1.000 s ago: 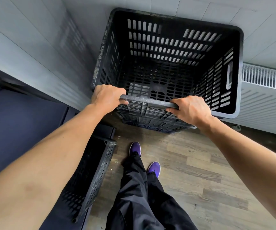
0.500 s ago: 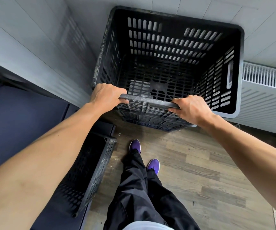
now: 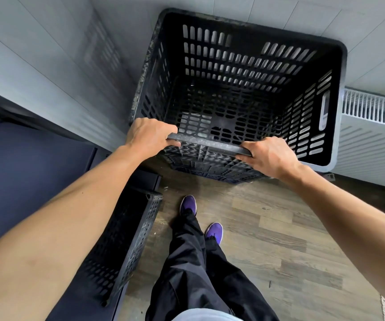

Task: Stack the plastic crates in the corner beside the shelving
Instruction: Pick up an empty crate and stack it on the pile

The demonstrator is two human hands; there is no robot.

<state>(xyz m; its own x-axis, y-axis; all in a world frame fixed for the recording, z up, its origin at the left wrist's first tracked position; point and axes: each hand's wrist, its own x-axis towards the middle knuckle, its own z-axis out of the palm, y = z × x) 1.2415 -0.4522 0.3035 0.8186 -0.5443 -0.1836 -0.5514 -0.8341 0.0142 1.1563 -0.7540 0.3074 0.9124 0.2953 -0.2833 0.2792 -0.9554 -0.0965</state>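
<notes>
Far corner: black slatted crate (image 3: 244, 66), open top up, level, far and left sides close against the pale panelled walls (image 3: 48, 72). Raised off the floor (image 3: 279, 239), with more black lattice showing under the near rim (image 3: 210, 144) down to the boards. Cannot tell how many crates underneath.

Both hands on that near rim. At the rim's left end, by the near-left corner, left hand (image 3: 151, 137): fingers curled over the edge into the crate, thumb along the near side, clamped on the rim. Toward the rim's right end, short of the near-right corner, right hand (image 3: 270, 156): fingers wrapped over the edge the same way, clamped on the rim. Hands well apart, bare stretch of rim between them. Forearms bare, reaching in from the near left and near right. Whole crate body just beyond the knuckles, on the far side.

Handle slot (image 3: 324, 110) in the crate's right wall. Right of the crate, white radiator (image 3: 372, 126) low on the wall. Touching or just beside, cannot tell.

Near left, second crate (image 3: 131, 239), black, beside a dark blue cabinet (image 3: 24, 163), mostly hidden behind the left forearm, well apart from both hands.

Near centre, purple shoes (image 3: 188, 205) and black trousers (image 3: 198, 274), toes pointing at the stack's base, near it, not touching.
</notes>
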